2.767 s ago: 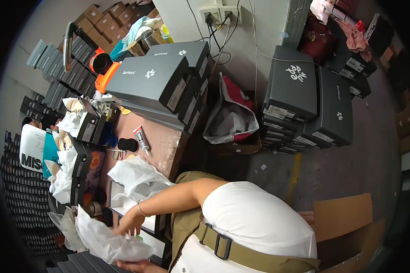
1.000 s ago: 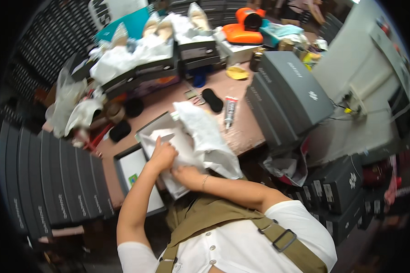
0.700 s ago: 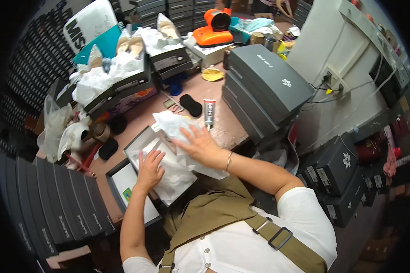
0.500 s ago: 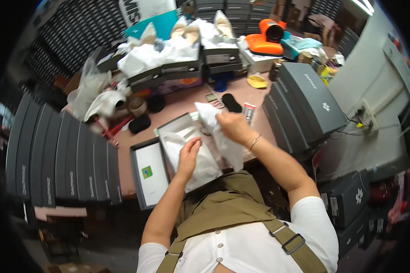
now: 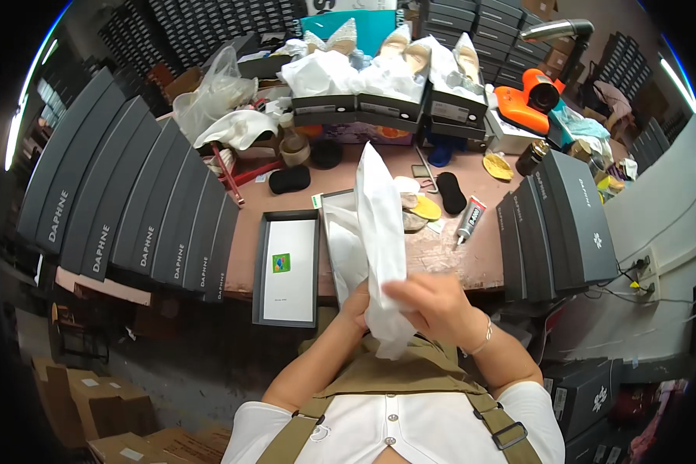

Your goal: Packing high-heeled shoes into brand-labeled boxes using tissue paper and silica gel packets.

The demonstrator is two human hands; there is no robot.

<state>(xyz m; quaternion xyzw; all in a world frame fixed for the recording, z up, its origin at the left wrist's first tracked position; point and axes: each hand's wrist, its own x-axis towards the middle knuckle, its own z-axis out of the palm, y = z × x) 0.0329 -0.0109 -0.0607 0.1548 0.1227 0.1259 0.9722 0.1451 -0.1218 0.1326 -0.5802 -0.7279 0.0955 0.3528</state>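
Cluttered desk [image 5: 456, 255]: wrapping sheet lifted over open box.
Right hand [image 5: 433, 305] and left hand [image 5: 357, 303], fingers closed on white paper [image 5: 383, 232]; best kept taut above shoebox [image 5: 344, 247].

A brown worktop [image 5: 472, 259] crowded edge to edge. On its left side, a dark box lid [image 5: 288, 267] lies open side up, a small green sticker on its white inside. To the right, a glue tube [image 5: 469, 221] lies tilted, just beside a black insole [image 5: 450, 192] and a yellow pad [image 5: 426, 207]. Further right, dark grey boxes [image 5: 564, 220] stand in a leaning row. On the left, another long row of dark boxes [image 5: 124, 197] fans out. At the back, open boxes hold pale shoes [image 5: 410, 54] in white paper, and an orange tool [image 5: 527, 102] sits at the right.
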